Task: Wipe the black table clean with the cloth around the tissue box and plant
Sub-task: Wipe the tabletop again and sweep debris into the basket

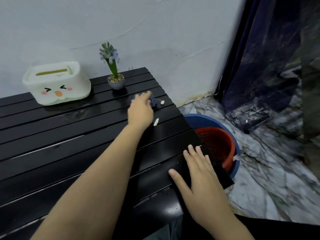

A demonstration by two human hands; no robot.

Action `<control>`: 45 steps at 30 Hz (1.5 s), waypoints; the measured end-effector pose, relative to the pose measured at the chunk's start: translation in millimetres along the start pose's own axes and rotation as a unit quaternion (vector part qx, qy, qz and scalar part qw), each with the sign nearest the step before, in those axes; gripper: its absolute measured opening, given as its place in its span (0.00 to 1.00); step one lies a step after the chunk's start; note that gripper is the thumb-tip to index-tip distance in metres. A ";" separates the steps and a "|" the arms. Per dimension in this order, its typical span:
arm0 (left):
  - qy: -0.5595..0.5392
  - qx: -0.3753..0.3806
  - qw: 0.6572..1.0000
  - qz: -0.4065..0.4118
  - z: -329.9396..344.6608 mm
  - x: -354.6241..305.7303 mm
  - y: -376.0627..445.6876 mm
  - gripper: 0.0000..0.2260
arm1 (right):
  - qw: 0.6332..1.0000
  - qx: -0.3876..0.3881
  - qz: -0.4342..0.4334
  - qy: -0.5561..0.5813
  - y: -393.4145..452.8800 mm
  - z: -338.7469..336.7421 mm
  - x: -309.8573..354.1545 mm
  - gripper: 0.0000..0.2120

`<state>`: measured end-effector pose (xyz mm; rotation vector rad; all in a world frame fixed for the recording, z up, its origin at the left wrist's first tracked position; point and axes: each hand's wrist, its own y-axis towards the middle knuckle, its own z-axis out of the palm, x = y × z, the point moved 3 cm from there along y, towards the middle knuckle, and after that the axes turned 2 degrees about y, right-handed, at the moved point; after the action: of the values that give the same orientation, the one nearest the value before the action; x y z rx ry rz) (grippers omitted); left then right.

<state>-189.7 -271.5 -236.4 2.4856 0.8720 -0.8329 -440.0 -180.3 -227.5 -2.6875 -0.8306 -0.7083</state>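
The black slatted table (60, 149) fills the lower left. A white tissue box (57, 83) with a cartoon face stands at its back left. A small potted plant (115, 78) with a purple flower stands to the right of it. My left hand (140, 111) reaches toward the far right part of the table, shut on a small dark blue cloth (153, 102) that is mostly hidden and blurred. Two pale scraps lie near that hand, one scrap (162, 102) beside the cloth and another scrap (156, 122) closer to me. My right hand (200, 172) rests flat and open on the table's right edge.
A red mesh basket (223, 144) sits inside a blue tub (200, 119) on the floor just off the table's right edge. A pale wall runs behind the table. A dark curtain (263, 66) hangs at the right over a marbled floor.
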 end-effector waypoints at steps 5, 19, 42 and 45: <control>-0.165 0.204 0.962 0.072 31.5 -49.7 -3.2 0.16 | 1.000 0.009 0.002 0.003 1.8 -3.7 1.4 0.38; 0.019 -0.103 0.990 -0.097 -57.9 55.7 -117.8 0.19 | 0.998 -0.024 -0.019 -0.059 -10.9 -6.7 -26.3 0.42; 0.106 0.036 0.988 0.102 -73.0 62.8 -124.2 0.23 | 0.998 -0.025 -0.044 -0.049 -9.2 -6.4 -34.0 0.44; 0.117 0.010 0.992 0.051 -133.8 112.5 -172.0 0.25 | 0.998 0.008 -0.048 -0.032 -11.7 -12.7 -36.5 0.48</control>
<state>-177.6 -26.5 -233.2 2.6582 0.8051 -0.5257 -477.9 -192.3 -234.5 -2.6839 -0.9815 -0.6369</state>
